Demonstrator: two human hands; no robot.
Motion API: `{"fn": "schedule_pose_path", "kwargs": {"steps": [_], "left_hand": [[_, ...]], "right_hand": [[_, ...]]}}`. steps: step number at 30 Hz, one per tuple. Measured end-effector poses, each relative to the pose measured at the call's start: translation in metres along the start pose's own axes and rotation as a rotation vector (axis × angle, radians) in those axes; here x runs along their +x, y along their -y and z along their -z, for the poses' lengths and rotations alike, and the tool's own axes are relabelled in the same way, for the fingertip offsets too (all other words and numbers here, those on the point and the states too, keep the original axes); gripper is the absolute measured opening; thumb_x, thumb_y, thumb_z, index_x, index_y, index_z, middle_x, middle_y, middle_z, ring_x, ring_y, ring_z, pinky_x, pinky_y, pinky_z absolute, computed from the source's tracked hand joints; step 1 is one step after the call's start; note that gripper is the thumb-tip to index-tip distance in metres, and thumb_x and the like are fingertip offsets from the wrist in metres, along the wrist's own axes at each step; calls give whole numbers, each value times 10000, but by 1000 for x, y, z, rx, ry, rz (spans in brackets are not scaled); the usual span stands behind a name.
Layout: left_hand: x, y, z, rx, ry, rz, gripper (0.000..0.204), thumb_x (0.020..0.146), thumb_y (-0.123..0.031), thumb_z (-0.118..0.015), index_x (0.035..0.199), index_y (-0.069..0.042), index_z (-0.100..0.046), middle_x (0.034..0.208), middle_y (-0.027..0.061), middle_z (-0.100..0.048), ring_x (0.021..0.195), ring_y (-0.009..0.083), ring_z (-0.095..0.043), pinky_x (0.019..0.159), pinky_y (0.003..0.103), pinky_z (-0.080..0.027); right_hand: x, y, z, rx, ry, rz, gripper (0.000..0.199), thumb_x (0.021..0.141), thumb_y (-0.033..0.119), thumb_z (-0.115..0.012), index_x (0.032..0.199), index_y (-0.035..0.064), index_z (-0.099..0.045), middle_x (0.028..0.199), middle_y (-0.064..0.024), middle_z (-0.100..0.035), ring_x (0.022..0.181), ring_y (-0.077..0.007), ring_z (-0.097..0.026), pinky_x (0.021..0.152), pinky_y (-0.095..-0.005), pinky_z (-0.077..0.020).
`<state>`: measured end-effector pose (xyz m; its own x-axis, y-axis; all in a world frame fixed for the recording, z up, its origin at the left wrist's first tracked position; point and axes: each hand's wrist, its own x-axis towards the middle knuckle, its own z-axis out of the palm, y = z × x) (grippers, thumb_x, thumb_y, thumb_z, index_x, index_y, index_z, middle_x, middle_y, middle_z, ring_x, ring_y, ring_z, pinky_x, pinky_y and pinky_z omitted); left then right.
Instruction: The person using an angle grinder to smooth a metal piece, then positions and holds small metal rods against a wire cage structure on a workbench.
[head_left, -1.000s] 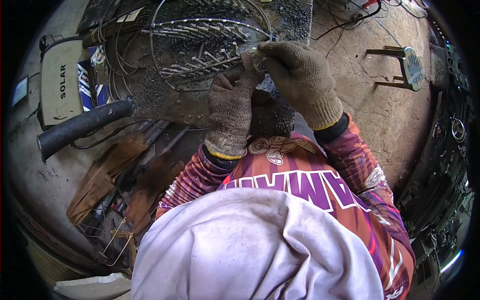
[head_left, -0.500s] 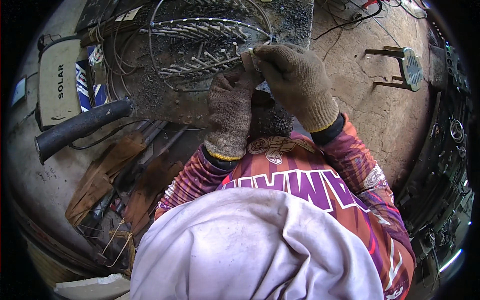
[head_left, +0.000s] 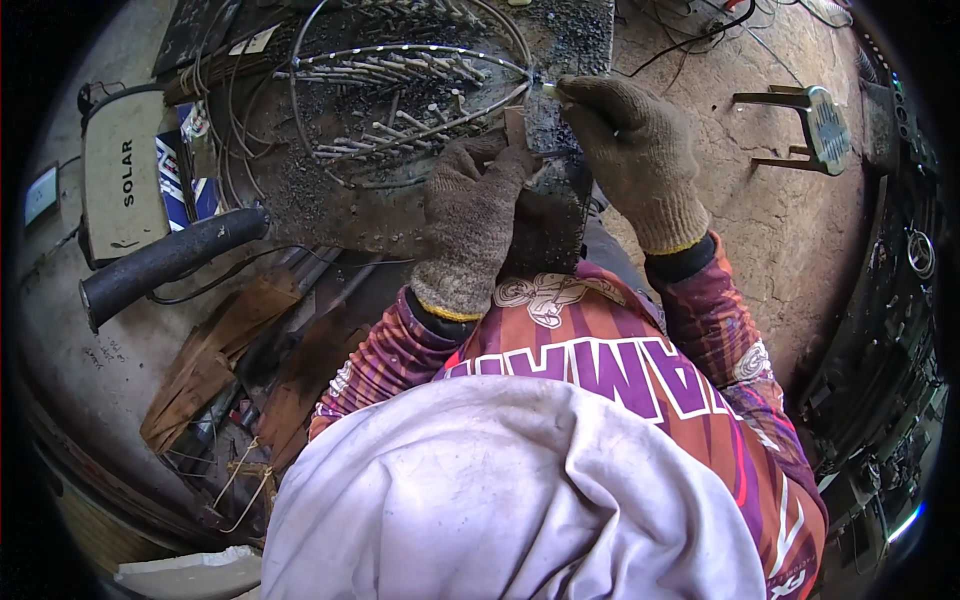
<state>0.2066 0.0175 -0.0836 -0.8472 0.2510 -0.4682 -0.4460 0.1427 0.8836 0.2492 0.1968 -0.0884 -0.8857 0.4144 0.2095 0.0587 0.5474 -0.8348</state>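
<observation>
Both my hands wear knitted work gloves. My left hand (head_left: pixel 465 215) is closed by the near right part of the workbench (head_left: pixel 390 222), with a small flat brownish piece (head_left: pixel 515 128) standing up from its fingertips. My right hand (head_left: pixel 642 150) hovers at the bench's right edge, its fingertips pinched on a small pale stick (head_left: pixel 549 91) beside the pointed end of a bent-rod metal frame (head_left: pixel 412 46). Curved rods form a leaf-like outline inside a larger ring. Several short metal rods (head_left: pixel 385 135) lie in rows within it. The glove hides most of what my left fingers grip.
Dark grit (head_left: pixel 565 35) covers parts of the bench. Looped wire (head_left: pixel 235 115) and a thick dark pipe (head_left: pixel 175 262) lie at the left near a pale box (head_left: pixel 125 165). A stool (head_left: pixel 822 130) stands on the floor at the right, with cables (head_left: pixel 700 45) beyond.
My right hand has moved right, away from my left hand, with the pale stick. The left hand has shifted slightly, and the brownish piece now shows apart from the right glove.
</observation>
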Motion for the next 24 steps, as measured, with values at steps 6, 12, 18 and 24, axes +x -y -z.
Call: {"fn": "schedule_pose_path", "kwargs": {"steps": [6,12,18,24], "left_hand": [[5,1,-4,-139,-34,40,240,978,-135,-772,1099,54,-686,1031,174,-786,831,186,-759,682,288,-635],[10,5,-2,-148,-50,18,278,981,-153,-784,1135,63,-701,1086,176,-781,877,192,-758,741,306,-624],[4,-7,-4,-73,-59,71,368,966,-190,-812,1183,78,-683,1101,182,-772,933,213,-753,810,322,-618],[7,-1,-3,-16,-80,-26,299,972,-252,-815,1062,17,-720,992,111,-778,759,137,-718,661,281,-579]], "right_hand": [[1,-2,-9,-57,-8,76,193,945,235,-747,1081,116,-815,993,-124,-795,927,-336,-768,810,-424,-611],[1,-1,-16,-15,26,98,197,947,245,-737,1072,114,-815,1009,-114,-793,959,-340,-756,848,-441,-594],[5,5,-20,-18,32,150,200,942,233,-730,1069,104,-815,994,-112,-793,936,-337,-754,848,-451,-589],[4,10,-22,-22,42,137,185,940,220,-727,1057,110,-819,969,-101,-793,909,-322,-755,830,-443,-588]]}}
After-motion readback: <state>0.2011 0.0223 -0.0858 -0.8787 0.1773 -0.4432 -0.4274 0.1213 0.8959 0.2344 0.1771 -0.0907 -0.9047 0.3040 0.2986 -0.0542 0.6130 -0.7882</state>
